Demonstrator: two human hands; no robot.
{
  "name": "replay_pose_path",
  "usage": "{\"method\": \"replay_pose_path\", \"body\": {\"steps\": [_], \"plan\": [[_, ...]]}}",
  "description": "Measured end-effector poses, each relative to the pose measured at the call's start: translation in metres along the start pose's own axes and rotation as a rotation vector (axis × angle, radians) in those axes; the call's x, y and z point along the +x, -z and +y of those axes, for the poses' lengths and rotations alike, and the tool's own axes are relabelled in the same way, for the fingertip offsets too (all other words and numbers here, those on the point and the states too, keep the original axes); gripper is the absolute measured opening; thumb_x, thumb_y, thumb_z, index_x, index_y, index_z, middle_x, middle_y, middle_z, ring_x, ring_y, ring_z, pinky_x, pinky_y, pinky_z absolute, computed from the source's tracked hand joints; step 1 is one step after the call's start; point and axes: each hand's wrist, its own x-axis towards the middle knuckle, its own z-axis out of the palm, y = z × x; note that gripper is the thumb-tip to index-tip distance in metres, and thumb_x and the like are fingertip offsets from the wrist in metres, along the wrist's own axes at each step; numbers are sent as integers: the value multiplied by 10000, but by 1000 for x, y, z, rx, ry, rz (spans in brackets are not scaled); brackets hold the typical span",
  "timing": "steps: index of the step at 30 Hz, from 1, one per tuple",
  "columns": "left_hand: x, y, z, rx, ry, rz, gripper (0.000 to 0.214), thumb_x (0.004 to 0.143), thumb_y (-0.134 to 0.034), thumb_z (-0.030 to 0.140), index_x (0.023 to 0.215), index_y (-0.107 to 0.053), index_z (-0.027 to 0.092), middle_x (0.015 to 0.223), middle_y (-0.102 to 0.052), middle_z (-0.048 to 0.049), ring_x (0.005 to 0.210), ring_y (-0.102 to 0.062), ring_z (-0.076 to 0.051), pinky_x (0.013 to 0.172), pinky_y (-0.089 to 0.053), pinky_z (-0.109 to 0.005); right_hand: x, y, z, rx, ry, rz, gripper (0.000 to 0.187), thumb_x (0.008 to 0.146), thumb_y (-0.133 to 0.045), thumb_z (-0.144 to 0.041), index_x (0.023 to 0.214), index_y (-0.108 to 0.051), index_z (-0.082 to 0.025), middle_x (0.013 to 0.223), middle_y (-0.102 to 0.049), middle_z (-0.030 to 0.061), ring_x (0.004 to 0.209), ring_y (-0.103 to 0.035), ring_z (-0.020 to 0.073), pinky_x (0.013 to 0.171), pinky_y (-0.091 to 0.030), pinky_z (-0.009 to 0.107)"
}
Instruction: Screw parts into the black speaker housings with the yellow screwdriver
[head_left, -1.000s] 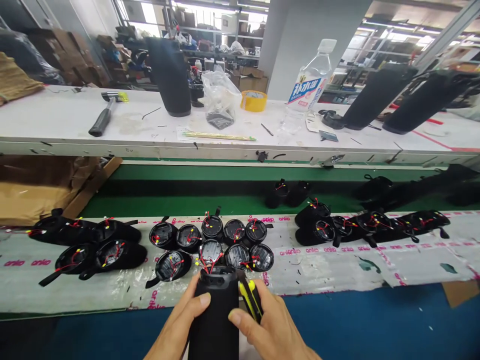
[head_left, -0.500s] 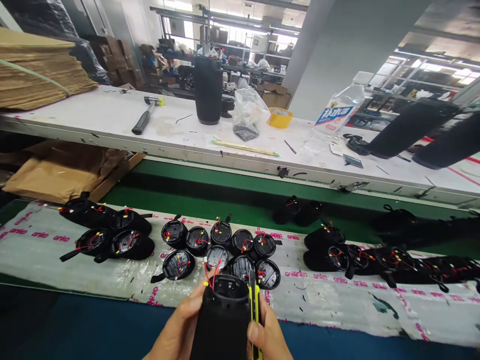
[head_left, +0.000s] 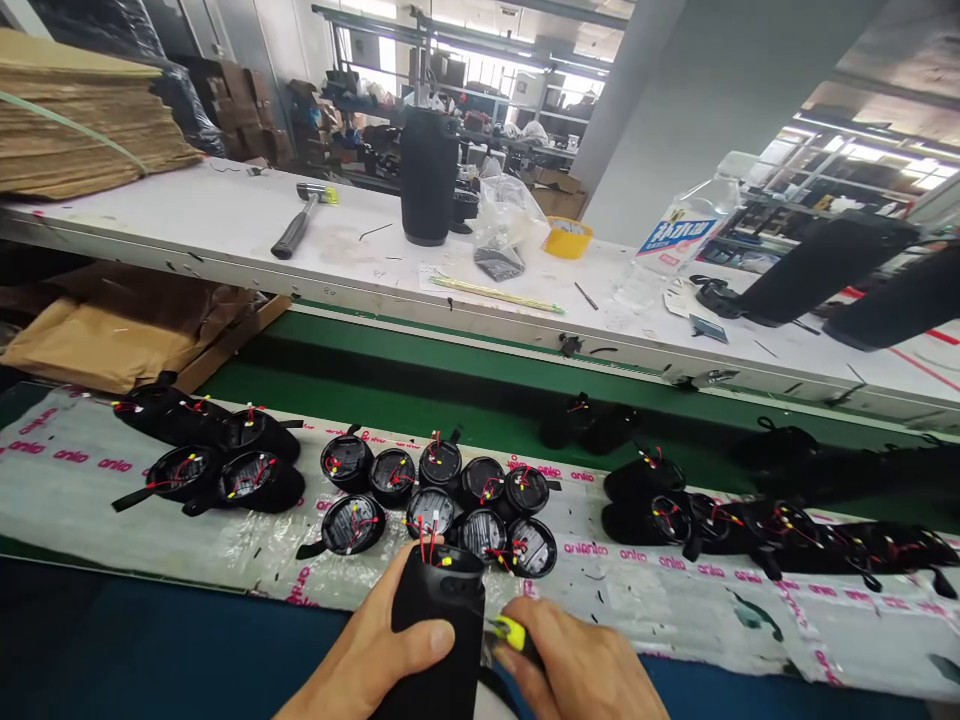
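My left hand is wrapped round a black fabric-covered cylinder, like a speaker body, with its thumb across the front. Red wires with white and yellow connectors stick up from the open top. To the right of the cylinder, my right hand is closed on a yellow-and-black utility knife. Its tip points left, close to the cylinder's side; I cannot tell whether it touches. Just beyond my hands stand several similar open cylinders with wires in them.
More wired cylinders lie at the left and right on the plastic-covered surface. On the white shelf are a hammer, an upright black cylinder, yellow tape and a bottle. Stacked cardboard is at far left.
The knife has gone from upright against the cylinder's right rim to lower down, tipped leftward. My left thumb now lies across the cylinder's front, and the cylinder has turned, shifting its wires.
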Motion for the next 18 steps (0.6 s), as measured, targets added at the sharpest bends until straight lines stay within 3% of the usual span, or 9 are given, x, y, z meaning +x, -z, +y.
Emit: {"method": "replay_pose_path", "body": {"steps": [2, 5, 8, 13, 18], "plan": [[0, -1, 2, 99, -45, 10, 869, 740, -808, 555, 1469, -446, 254, 1381, -669, -93, 1324, -567, -371, 1186, -372, -528, 11, 9, 1, -166, 165, -49, 303, 1115, -264, -397, 1016, -518, -267, 717, -645, -38, 535, -662, 173, 469, -380, 318], [1, -1, 2, 210, -87, 38, 882, 741, -801, 568, 1475, -431, 247, 1350, -682, -97, 1315, -567, -375, 1183, -365, -531, 23, 19, 1, -255, 247, -152, 100, 1059, -481, -352, 1056, -485, -252, 751, -636, -39, 565, -662, 188, 475, -388, 328], [0, -1, 0, 219, -100, 77, 872, 735, -806, 565, 1459, -440, 244, 1363, -679, -100, 1307, -579, -376, 1166, -386, -512, 29, 26, 0, -292, 254, -199, 160, 1000, -597, -325, 1052, -465, -250, 772, -642, -35, 601, -673, 197, 506, -408, 329], [-1, -3, 1, 266, -86, 119, 905, 705, -832, 534, 1465, -446, 231, 1344, -680, -115, 1297, -568, -398, 1156, -389, -517, 36, 38, -4, -337, 314, -172, 301, 905, -728, -309, 983, -441, -258, 722, -613, -44, 561, -646, 195, 494, -384, 333], [-5, -12, 9, 340, -76, 152, 856, 702, -799, 491, 1446, -438, 269, 1378, -661, -79, 1336, -542, -376, 1186, -330, -509, 36, 45, -6, -365, 328, -197, 354, 858, -756, -300, 970, -422, -265, 719, -606, -47, 537, -636, 198, 461, -333, 353]]}}
